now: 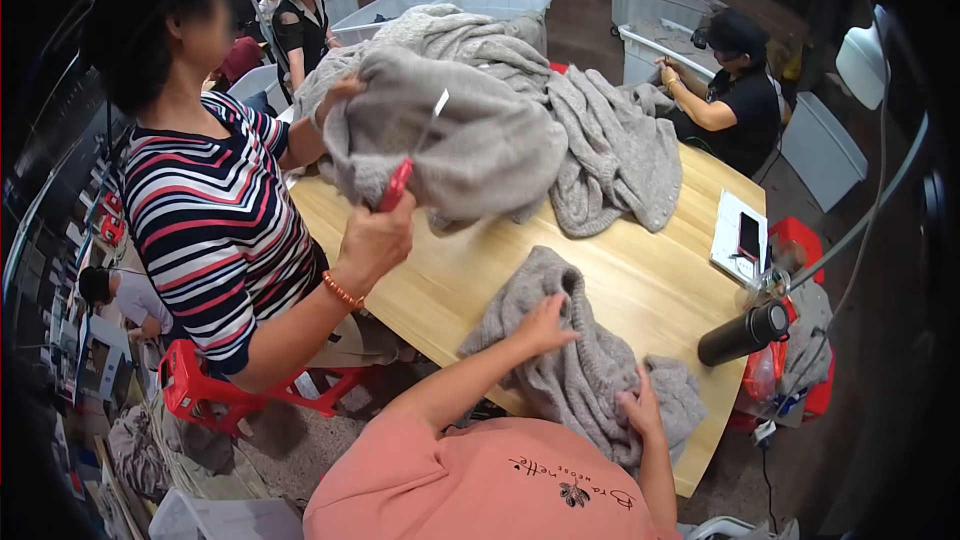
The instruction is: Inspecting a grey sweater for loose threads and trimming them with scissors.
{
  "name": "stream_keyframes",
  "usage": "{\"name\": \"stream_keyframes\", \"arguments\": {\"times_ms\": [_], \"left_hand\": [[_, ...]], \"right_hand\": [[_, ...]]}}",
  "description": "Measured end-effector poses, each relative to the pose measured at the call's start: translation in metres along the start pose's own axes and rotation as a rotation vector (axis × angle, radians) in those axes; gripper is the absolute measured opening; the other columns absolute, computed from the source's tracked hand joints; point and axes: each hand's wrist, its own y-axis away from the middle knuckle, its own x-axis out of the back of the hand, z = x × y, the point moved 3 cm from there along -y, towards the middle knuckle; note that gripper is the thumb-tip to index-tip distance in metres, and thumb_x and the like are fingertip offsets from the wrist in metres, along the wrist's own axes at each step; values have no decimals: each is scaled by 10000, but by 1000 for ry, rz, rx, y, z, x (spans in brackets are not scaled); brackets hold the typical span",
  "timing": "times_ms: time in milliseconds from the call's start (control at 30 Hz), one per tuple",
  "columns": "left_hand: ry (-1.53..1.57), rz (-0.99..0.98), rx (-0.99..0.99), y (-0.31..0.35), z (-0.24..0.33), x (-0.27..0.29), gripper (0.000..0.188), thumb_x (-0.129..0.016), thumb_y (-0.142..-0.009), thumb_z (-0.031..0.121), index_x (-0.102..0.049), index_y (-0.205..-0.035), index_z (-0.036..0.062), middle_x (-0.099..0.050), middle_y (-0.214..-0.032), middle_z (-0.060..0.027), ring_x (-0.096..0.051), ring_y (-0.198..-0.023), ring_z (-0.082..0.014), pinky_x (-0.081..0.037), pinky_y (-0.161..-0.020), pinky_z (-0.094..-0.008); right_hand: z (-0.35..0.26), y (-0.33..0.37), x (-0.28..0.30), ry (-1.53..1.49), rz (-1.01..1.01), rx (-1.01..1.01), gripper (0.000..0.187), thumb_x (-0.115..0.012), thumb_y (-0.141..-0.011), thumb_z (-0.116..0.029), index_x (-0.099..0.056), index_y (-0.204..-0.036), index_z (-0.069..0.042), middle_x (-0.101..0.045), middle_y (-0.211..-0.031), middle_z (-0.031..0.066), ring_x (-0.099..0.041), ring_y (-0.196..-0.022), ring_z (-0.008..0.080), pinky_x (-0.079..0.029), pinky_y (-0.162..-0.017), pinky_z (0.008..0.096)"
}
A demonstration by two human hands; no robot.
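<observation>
resting left hand (548,328) on a grey speckled thick-knit garment (600,355), loosely spread, thumb apart from fingers. touching the same garment farther right with right hand (643,406); cannot tell whether pinching a fold or just lying against it. lying bunched on a pale yellow wood-grain tabletop (640,285), just ahead of a salmon-pink cloth shirt (440,485), close to the near edge. could slip off toward the lap, because of light hold and cloth heaped so near that edge. could snag or stretch if tugged apart, given soft-looking knit. watch the right side: near the edge, a black cylindrical bottle (743,333), likely to topple if swept by a forearm or loose cloth. less likely to bump a white flat booklet (727,240) with a dark rectangular phone (748,234) on top. watch the left too: a red-handled tool (398,185) in a co-worker's hand (375,245), near a motion-blurred grey knit piece (490,155); could nick an arm if reaching across. could get mixed up with a grey knit heap (615,160) farther back, from similar colour.
</observation>
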Motion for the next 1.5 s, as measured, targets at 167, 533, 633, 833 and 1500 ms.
{"name": "stream_keyframes", "arguments": {"times_ms": [167,533,633,833,1500], "left_hand": [[-227,-106,-36,-2,-12,-32,348,-572,-692,97,-545,-1038,63,-590,-912,-168,-551,-906,-349,-460,-770,-444],[61,-9,236,-17,-64,45,234,-564,-672,71,-591,-900,23,-613,-837,-182,-594,-807,-326,-461,-721,-377],[109,123,93,-19,-39,36,329,-604,-692,99,-547,-1014,65,-580,-959,-174,-567,-890,-341,-452,-766,-385],[-149,98,-16,-25,-5,18,358,-645,-707,141,-558,-1046,68,-586,-988,-172,-571,-893,-343,-458,-761,-406],[897,-617,-184,71,121,55,86,-563,-775,44,-562,-856,15,-553,-703,2,-487,-644,-42,-394,-557,-197]], "right_hand": [[53,-8,-15,139,-132,-44,338,-630,-668,-132,-594,-988,-30,-521,-595,78,-509,-575,202,-427,-549,327],[-74,76,8,238,528,391,222,-557,-637,43,-602,-845,-18,-625,-953,115,-541,-1036,311,-354,-938,436],[-91,86,-3,-30,458,451,266,-543,-667,64,-612,-908,-24,-631,-777,89,-629,-742,216,-448,-816,377],[-93,88,15,-205,485,343,324,-529,-667,78,-612,-968,-10,-618,-757,80,-574,-667,122,-442,-627,232],[-135,49,16,-89,-149,731,280,-623,-614,38,-638,-882,-39,-579,-888,123,-568,-786,280,-457,-665,338]]}}
